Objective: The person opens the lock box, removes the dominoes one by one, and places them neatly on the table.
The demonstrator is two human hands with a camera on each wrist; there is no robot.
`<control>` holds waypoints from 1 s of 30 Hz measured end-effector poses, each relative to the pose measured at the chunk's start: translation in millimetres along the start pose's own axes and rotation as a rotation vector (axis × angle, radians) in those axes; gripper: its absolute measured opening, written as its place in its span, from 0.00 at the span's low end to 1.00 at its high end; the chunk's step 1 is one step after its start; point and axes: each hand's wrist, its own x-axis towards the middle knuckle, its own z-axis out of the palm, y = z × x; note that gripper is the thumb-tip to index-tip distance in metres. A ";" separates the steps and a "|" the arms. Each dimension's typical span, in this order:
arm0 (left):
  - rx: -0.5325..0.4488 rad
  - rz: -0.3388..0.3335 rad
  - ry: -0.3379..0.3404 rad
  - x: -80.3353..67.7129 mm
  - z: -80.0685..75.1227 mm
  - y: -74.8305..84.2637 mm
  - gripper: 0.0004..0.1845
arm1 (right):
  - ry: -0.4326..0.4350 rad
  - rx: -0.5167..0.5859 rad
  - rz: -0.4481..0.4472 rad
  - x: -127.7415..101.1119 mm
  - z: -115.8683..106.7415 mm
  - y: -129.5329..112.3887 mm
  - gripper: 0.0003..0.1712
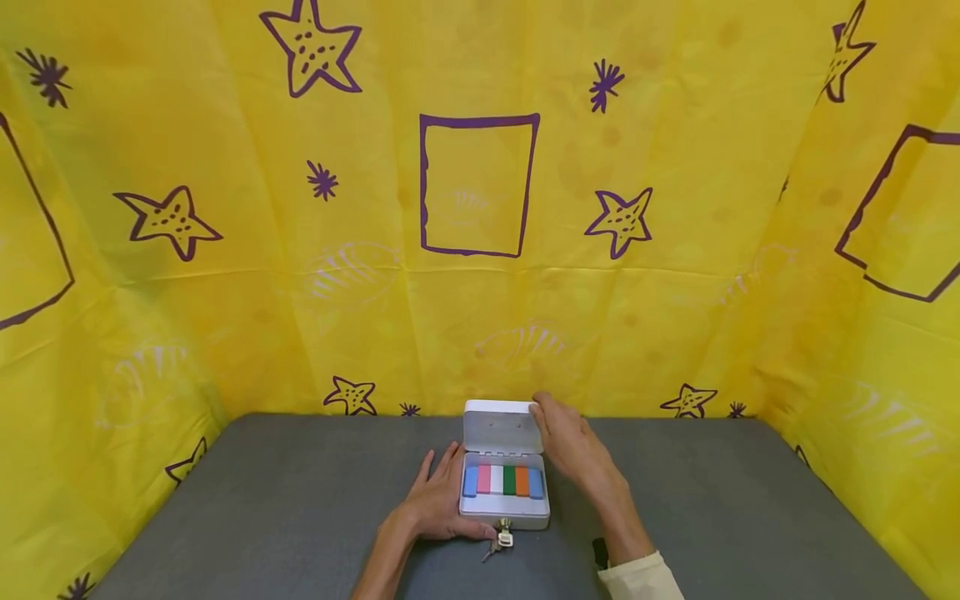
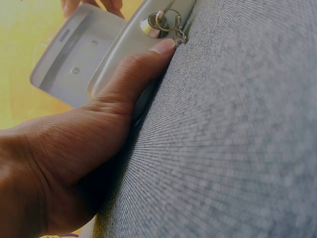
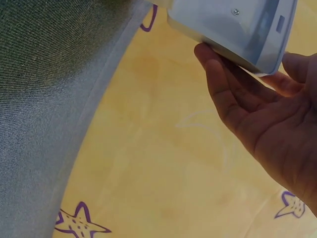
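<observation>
The scene is enclosed on three sides by a yellow cloth backdrop (image 1: 225, 275) printed with purple stars and squares, and the floor of it is formed by a grey table (image 1: 262, 508). Near the middle of the table, toward its back edge, a small white metal box (image 1: 504, 508) is set, with its lid (image 1: 502, 427) raised upright on the far side. Nothing is seen lying between the box and the camera except the two forearms. The left hand (image 1: 437, 506) is laid flat on the table against the box's left wall, fingers stretched out and relaxed, with the thumb (image 2: 143, 69) pressed along the lower front edge; nothing is gripped by it. The right hand (image 1: 572, 443) is held at the lid's right edge, fingers (image 3: 218, 74) nearly straight and touching the lid's rim and back, not curled round it. Inside the box a row of coloured blocks (image 1: 503, 481) is packed side by side: blue, pink, white, green, orange, blue. A lock with a small bunch of keys (image 1: 501, 539) is seen at the box's front wall, just beside the left thumb tip.
</observation>
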 end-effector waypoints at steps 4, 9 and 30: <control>0.006 0.005 0.002 0.3 0.3 -1.0 0.76 | -0.006 0.010 0.023 0.8 -0.6 -0.5 0.20; 0.002 0.002 0.002 1.7 1.4 -3.4 0.76 | 0.009 0.004 0.004 0.7 -1.4 0.2 0.21; -0.016 -0.011 -0.013 -4.9 -5.7 6.8 0.76 | -0.065 0.000 0.152 -6.7 -36.2 12.2 0.23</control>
